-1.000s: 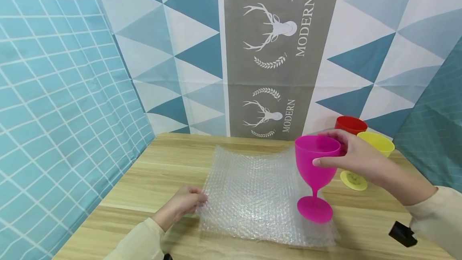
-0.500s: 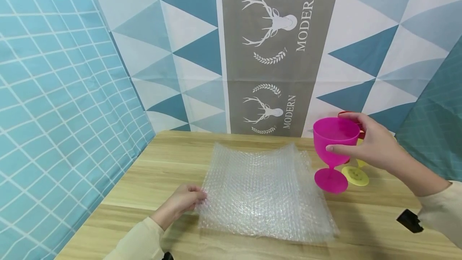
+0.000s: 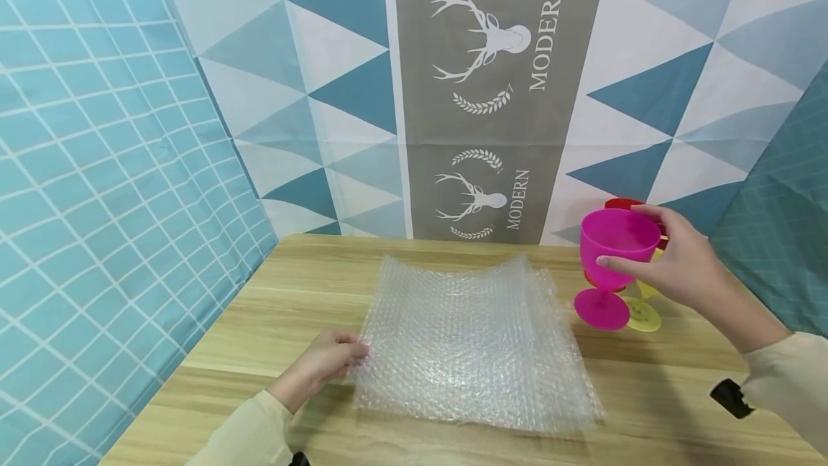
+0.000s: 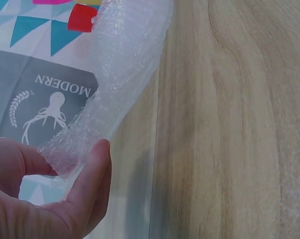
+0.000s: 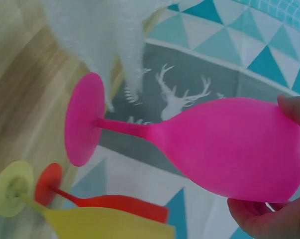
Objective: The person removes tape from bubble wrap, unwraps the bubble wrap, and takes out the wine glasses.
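A bright pink goblet [image 3: 614, 254] is upright in my right hand [image 3: 692, 272], which grips its bowl near the rim, thumb on the near side. In the right wrist view, the pink goblet's whole stem and round foot show. Whether the foot touches the table is hard to tell. My left hand [image 3: 331, 358] pinches the left edge of a clear bubble wrap piece [image 3: 453, 351], and the left wrist view has thumb and fingers around that edge. Just behind the pink goblet stand a red goblet [image 5: 130, 202] and a yellow goblet [image 5: 110, 221], partly hidden in the head view.
The wooden table [image 3: 291, 300] carries everything. A patterned cloth [image 3: 479, 92] with deer heads hangs along its back edge. Blue checked cloth [image 3: 97, 200] walls the left side, and a teal cloth [image 3: 783, 236] hangs on the right.
My right hand has carried the pink goblet from over the bubble wrap rightward and back, beside the red and yellow goblets. My left hand stays at the wrap's edge.
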### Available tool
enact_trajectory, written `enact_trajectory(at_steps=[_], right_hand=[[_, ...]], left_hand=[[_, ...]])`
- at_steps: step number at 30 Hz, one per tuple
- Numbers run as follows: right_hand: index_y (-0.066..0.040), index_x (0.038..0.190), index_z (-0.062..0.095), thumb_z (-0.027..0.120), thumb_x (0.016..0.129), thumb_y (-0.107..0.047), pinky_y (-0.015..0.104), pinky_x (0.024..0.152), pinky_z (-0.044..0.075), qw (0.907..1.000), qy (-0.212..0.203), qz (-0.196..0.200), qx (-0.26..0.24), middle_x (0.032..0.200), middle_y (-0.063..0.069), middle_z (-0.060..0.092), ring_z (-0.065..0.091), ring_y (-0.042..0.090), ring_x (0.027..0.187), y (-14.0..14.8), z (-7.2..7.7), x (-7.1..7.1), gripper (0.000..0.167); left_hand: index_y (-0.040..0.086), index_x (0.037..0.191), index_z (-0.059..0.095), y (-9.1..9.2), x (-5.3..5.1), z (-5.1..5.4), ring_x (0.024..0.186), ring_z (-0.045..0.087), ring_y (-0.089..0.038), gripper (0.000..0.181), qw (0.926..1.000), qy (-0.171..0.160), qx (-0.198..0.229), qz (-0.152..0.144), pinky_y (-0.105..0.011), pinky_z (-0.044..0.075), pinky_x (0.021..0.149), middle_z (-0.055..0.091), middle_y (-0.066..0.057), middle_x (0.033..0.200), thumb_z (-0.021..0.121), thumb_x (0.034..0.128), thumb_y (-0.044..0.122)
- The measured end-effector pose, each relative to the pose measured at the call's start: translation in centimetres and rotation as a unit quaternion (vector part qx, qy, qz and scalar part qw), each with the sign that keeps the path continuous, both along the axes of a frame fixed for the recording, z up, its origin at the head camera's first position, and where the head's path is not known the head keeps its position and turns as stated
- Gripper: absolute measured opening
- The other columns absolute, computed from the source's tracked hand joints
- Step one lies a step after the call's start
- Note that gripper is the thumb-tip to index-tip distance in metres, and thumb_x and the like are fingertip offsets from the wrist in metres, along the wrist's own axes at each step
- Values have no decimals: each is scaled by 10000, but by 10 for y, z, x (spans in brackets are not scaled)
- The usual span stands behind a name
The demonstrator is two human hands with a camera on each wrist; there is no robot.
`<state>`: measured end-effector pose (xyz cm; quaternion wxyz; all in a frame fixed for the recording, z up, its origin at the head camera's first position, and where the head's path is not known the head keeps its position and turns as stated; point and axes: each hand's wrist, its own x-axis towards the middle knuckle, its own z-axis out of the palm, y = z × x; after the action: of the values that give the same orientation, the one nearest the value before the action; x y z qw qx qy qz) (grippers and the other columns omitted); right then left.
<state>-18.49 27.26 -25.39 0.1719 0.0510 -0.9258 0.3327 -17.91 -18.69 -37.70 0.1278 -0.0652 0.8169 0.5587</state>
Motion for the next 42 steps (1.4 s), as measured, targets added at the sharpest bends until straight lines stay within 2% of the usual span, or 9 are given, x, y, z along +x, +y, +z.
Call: enact_trajectory(at_steps=[6, 12, 19, 25, 30, 36, 42], right_hand=[[85, 1412, 283, 820, 739, -290, 157, 553, 455, 9997, 187, -160, -73, 1294, 318, 424, 457, 454, 1056, 7, -20, -10, 939], [85, 1412, 276, 805, 756, -324, 157, 568, 458, 9995, 113, -246, -171, 1301, 321, 420, 456, 469, 1076, 10, -34, -17, 937], [84, 1406, 299, 805, 752, -342, 361, 620, 552, 9992, 167, -343, -132, 1294, 321, 423, 456, 484, 1083, 11, -46, -25, 930], [64, 1402, 325, 816, 741, -300, 504, 671, 563, 9979, 485, -421, -29, 1283, 311, 435, 451, 482, 1095, 6, -51, -30, 901], [52, 1411, 321, 816, 739, -295, 601, 744, 544, 9971, 550, -517, -67, 1307, 303, 418, 423, 484, 1145, -2, -52, -35, 904], [27, 1429, 307, 816, 742, -283, 624, 777, 536, 9969, 538, -527, -223, 1332, 292, 403, 410, 483, 1182, -8, -56, -43, 909], [25, 1436, 288, 813, 747, -282, 626, 797, 533, 9970, 489, -503, -318, 1344, 288, 403, 416, 483, 1188, -10, -61, -52, 919]], left_hand=[[-67, 998, 621, -1, 0, 0, 678, 557, -98, 172, 9998, -71, -87, 160, -185, 450, 568, 621, -26, 782, 597, 883, 58], [-96, 1024, 609, -1, 0, 0, 698, 575, -100, 204, 9998, -27, 30, 187, -192, 480, 592, 625, -34, 792, 602, 885, 54], [-63, 974, 618, -4, 1, -1, 642, 537, -73, 157, 9999, -54, 32, 108, -166, 425, 527, 604, 7, 733, 604, 888, 68], [-66, 979, 618, -4, -1, 1, 651, 539, -73, 169, 10000, -32, 34, 66, -162, 429, 532, 604, 8, 746, 605, 891, 77], [-64, 958, 626, -4, -2, -2, 613, 525, -61, 152, 9999, -45, 18, 104, -148, 406, 498, 605, 14, 718, 606, 888, 69], [-61, 946, 626, -3, -2, -3, 631, 540, -67, 144, 9999, -40, 36, 85, -154, 432, 520, 604, 14, 723, 608, 886, 69], [-46, 930, 630, -3, -1, -2, 581, 498, -48, 130, 9999, -76, -5, 72, -141, 384, 484, 598, 27, 697, 604, 889, 75]])
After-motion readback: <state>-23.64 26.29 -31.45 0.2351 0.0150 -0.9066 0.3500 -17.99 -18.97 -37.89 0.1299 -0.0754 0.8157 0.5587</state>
